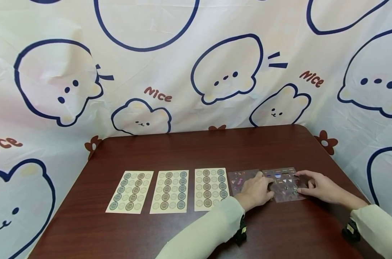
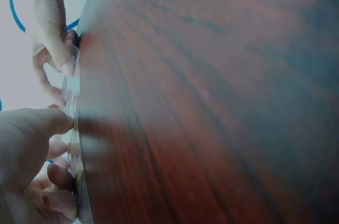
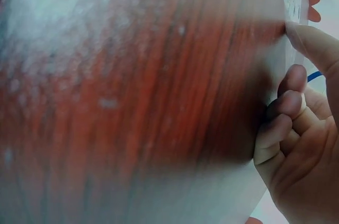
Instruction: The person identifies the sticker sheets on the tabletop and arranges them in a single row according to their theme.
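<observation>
A clear sticker sheet (image 1: 284, 187) with small colourful shapes lies flat at the right of the table. At its left edge my left hand (image 1: 254, 190) holds it with index finger and thumb, the palm over a second clear sticker sheet (image 1: 239, 180) and hiding much of that one. My right hand (image 1: 322, 187) holds the opposite edge, index finger near the far corner and thumb lower down. In the right wrist view the other fingers (image 3: 286, 105) of this hand are curled by the tabletop. Seen edge-on, the held sheet (image 2: 73, 94) runs between both hands.
Three cream sheets of round stickers, the left (image 1: 130, 192), middle (image 1: 170, 190) and right one (image 1: 211, 189), lie in a row left of the clear sheets. They rest on a dark brown wooden table (image 1: 170, 154). A cartoon-printed cloth (image 1: 179, 72) hangs behind and beside it.
</observation>
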Demonstrator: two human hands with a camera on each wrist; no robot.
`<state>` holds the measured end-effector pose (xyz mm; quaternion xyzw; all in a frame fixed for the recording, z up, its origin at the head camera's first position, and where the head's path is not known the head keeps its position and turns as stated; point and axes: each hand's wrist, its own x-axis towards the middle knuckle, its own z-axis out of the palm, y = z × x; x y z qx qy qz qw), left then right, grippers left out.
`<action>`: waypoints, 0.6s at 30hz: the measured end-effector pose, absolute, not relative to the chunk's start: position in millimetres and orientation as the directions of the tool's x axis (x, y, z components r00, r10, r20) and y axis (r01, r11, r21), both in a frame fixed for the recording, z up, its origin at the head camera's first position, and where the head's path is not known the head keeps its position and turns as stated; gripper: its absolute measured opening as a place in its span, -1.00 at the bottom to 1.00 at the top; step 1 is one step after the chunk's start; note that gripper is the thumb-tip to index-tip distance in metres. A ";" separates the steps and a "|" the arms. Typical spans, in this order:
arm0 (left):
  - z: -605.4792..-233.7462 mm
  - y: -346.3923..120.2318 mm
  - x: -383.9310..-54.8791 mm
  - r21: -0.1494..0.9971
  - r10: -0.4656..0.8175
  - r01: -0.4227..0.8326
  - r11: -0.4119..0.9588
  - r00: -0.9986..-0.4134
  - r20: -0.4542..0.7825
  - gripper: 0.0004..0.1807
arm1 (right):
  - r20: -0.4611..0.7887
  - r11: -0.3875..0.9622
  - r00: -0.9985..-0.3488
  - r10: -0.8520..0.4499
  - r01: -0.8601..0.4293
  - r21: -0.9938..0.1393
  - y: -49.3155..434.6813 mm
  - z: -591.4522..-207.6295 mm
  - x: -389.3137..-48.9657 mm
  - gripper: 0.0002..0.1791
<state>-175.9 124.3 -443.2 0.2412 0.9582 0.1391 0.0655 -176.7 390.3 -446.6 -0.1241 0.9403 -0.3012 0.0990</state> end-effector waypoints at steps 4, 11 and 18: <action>-444.3 124.3 -176.4 0.295 0.481 0.446 0.845 -0.875 -0.053 -0.53 | -0.122 0.798 -0.951 -0.285 -0.164 -0.580 390.9 -447.2 -177.8 -0.30; -444.8 123.9 -176.2 0.296 0.482 0.448 0.844 -0.875 -0.050 -0.53 | -0.124 0.806 -0.951 -0.282 -0.165 -0.568 390.4 -447.4 -178.2 -0.29; -444.3 123.8 -175.4 0.293 0.482 0.450 0.843 -0.875 -0.045 -0.53 | -0.121 0.805 -0.952 -0.281 -0.165 -0.571 390.7 -447.3 -177.3 -0.30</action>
